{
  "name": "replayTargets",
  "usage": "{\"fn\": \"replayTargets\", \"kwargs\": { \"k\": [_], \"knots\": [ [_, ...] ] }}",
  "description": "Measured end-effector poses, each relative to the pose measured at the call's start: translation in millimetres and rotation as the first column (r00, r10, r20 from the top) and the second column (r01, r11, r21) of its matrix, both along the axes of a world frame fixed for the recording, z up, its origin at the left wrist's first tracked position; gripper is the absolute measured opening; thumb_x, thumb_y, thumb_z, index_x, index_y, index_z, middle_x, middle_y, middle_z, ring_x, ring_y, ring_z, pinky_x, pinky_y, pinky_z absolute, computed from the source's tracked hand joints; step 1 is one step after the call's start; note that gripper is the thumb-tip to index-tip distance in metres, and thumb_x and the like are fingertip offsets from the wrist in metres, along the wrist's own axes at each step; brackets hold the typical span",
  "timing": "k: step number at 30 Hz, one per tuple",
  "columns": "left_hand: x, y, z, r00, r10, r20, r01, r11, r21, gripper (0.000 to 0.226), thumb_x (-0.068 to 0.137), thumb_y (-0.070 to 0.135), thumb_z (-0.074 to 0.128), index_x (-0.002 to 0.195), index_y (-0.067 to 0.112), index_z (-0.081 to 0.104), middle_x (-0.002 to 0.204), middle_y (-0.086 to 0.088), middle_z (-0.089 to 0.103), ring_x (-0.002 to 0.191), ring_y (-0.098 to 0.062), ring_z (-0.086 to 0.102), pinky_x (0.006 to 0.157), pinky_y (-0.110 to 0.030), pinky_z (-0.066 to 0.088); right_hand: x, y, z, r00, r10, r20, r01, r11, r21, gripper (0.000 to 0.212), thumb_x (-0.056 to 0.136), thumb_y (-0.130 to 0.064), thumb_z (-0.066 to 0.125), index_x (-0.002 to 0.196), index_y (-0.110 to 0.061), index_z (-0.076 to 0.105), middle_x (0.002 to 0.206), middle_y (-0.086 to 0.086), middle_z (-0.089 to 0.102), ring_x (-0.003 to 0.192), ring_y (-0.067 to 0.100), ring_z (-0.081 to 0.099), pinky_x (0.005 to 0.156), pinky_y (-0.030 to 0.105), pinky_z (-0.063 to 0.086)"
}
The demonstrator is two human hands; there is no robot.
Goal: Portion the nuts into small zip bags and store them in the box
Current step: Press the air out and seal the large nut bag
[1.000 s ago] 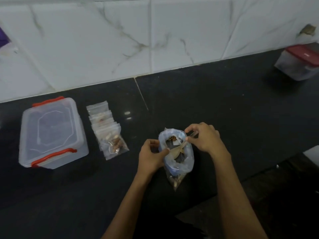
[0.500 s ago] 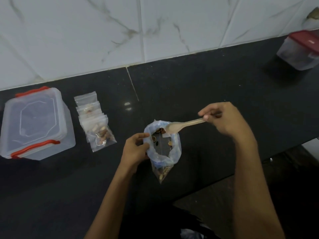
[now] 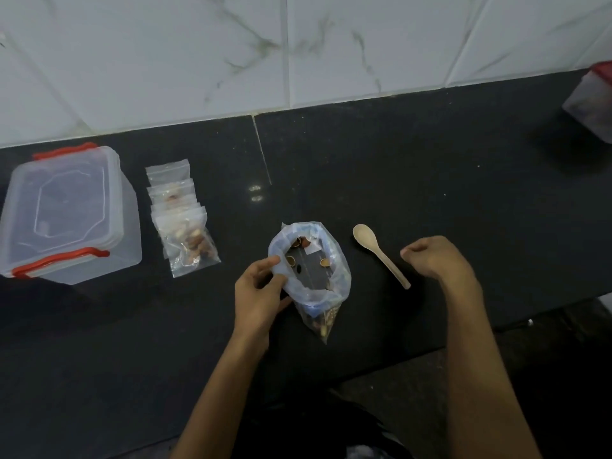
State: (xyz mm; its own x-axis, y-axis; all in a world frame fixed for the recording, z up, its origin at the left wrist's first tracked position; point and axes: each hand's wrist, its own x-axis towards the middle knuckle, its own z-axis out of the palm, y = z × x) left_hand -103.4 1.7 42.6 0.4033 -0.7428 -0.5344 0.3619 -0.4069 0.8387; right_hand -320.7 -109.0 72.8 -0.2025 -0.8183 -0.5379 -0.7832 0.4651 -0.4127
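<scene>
Where the black worktop (image 3: 430,167) meets its near edge, two bare forearms reach in from below. The left hand (image 3: 261,289) pinches the rolled-down rim of a clear plastic bag (image 3: 314,286) between thumb and fingers, holding its mouth open; a few nuts (image 3: 323,326) show in the pointed bottom end of the bag nearest the camera, and some nut pieces cling to its inner wall. The right hand (image 3: 437,260) hovers just right of the bag with its fingers loosely curled and nothing in them. Between that hand and the bag a pale wooden spoon (image 3: 381,255) lies flat on the worktop, bowl pointing away and to the left, handle end close to the right wrist, touching neither hand. Farther left, well apart from the bag, a short overlapping row of small zip bags (image 3: 185,223) lies on the worktop, the nearest ones visibly holding nuts. Just left of them stands a clear plastic box (image 3: 66,213) with its lid on and red clips at the near and far sides. At the far right edge a red-lidded container (image 3: 592,104) sits against the white marbled wall tiles (image 3: 198,51).
</scene>
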Motion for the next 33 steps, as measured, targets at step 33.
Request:
{"fn": "replayTargets", "kwargs": {
  "k": [33],
  "knots": [
    [28.0, -64.6, 12.2, 0.36, -0.316, 0.878, 0.564, 0.823, 0.065, 0.006, 0.088, 0.027, 0.059, 0.09, 0.024, 0.054, 0.09, 0.005, 0.053, 0.077, -0.01, 0.054, 0.062, -0.024, 0.045, 94.1, 14.5, -6.8, 0.869, 0.494, 0.027, -0.421, 0.767, -0.484, 0.016, 0.089, -0.033, 0.059, 0.096, -0.02, 0.053, 0.086, -0.002, 0.059, 0.078, 0.014, 0.058, 0.07, 0.033, 0.051]
  ]
}}
